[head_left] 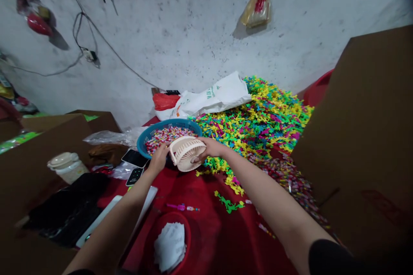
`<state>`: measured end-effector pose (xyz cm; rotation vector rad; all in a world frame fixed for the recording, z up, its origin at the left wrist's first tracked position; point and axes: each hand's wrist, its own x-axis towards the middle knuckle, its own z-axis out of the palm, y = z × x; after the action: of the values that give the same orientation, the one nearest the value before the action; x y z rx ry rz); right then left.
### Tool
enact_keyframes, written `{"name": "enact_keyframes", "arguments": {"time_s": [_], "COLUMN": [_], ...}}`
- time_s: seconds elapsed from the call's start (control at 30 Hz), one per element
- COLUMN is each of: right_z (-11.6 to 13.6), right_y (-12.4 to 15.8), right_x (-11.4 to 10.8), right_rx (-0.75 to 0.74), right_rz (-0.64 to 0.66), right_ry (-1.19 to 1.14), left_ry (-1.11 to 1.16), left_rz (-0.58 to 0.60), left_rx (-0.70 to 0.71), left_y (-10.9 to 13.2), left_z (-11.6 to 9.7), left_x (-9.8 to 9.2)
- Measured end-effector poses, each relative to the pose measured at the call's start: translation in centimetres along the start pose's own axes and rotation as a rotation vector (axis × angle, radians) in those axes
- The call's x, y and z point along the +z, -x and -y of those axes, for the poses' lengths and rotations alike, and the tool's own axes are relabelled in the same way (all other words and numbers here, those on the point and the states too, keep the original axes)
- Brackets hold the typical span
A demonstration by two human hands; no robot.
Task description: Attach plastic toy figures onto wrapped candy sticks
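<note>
A small cream desk fan (pixel 188 153) is held over the red table (pixel 206 223), tilted, just in front of a blue basket (pixel 145 136) filled with small pink and white pieces. My left hand (pixel 158 159) grips the fan's left side and base. My right hand (pixel 209 147) is closed on its right rim. A large heap of yellow, green, pink and blue plastic pieces (pixel 261 120) lies behind and to the right of my right hand.
Two phones (pixel 135 167) lie left of the fan, beside a cream jar (pixel 67 165) and a black bag (pixel 69 206). A red bowl with white paper (pixel 169 242) sits near me. Cardboard boxes (pixel 364 137) stand on both sides. White and red bags (pixel 209 96) lie by the wall.
</note>
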<state>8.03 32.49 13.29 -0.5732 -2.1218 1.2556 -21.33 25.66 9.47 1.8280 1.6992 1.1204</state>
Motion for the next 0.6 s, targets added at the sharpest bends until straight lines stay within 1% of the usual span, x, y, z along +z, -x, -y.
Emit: {"name": "enact_keyframes", "arguments": {"time_s": [0.07, 0.17, 0.27, 0.33, 0.37, 0.4, 0.47, 0.53, 0.6], "right_z": [-0.4, -0.5, -0.6, -0.6, -0.7, -0.7, -0.5, -0.2, 0.2], "right_y": [0.9, 1.5, 1.3, 1.1, 1.1, 1.1, 1.4, 1.8, 2.4], "right_x": [-0.9, -2.5, -3.3, -3.5, -3.5, -3.6, -3.7, -4.0, -4.4], "right_rx": [0.02, 0.04, 0.049, 0.053, 0.055, 0.059, 0.071, 0.084, 0.092], "right_rz": [-0.062, -0.156, -0.256, -0.318, -0.342, -0.36, -0.383, -0.389, -0.385], "right_ry": [-0.095, -0.238, -0.351, -0.402, -0.421, -0.438, -0.464, -0.477, -0.479], "left_ry": [-0.103, -0.266, -0.396, -0.452, -0.471, -0.486, -0.503, -0.508, -0.509], "left_rz": [0.012, 0.026, -0.005, -0.025, -0.031, -0.032, -0.024, 0.002, 0.035], "left_rx": [0.05, 0.1, 0.1, 0.087, 0.085, 0.086, 0.099, 0.118, 0.139], "left_y": [1.2, 2.3, 2.5, 2.5, 2.5, 2.5, 2.6, 2.6, 2.3], "left_z": [0.0, -0.3, -0.5, -0.3, -0.1, 0.2, 1.1, 2.1, 3.2], "left_x": [0.6, 2.3, 4.3, 4.8, 4.8, 4.4, 3.0, 0.8, -1.9]}}
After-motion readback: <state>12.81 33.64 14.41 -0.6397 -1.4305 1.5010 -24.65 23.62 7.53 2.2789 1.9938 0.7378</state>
